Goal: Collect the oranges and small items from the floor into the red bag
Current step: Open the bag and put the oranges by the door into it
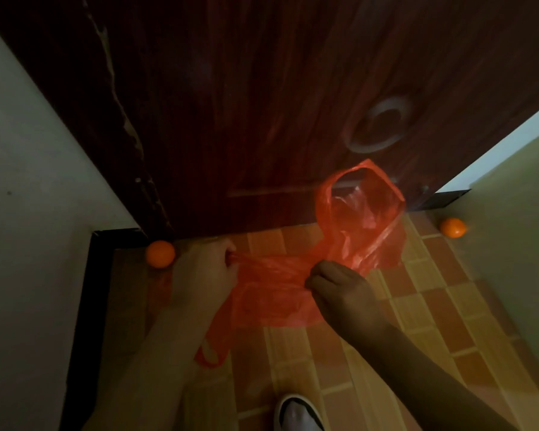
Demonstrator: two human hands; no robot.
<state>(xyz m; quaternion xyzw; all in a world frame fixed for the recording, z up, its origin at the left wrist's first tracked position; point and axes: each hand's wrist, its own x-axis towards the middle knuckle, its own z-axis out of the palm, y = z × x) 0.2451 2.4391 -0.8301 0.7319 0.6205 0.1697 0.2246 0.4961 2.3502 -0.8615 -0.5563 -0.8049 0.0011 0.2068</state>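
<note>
1. Both grips hold the red bag [280, 275]: left hand [204, 272] pinches one edge, right hand [339, 287] clutches the middle.
2. Its handle loop points up toward the dark door [262, 104]; its body hangs over the tiled floor [417, 306].
3. One orange [160, 254] lies by the door's left corner, another orange [453, 227] at the far right; a shoe [297, 413] shows below.

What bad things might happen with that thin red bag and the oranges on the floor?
1. Both hands, left hand and right hand, pull the thin red bag apart; it might tear.
2. The left orange and the right orange lie loose at the foot of the door; a nudge could roll them away.
3. The light is dim, so small items could be missed.
</note>
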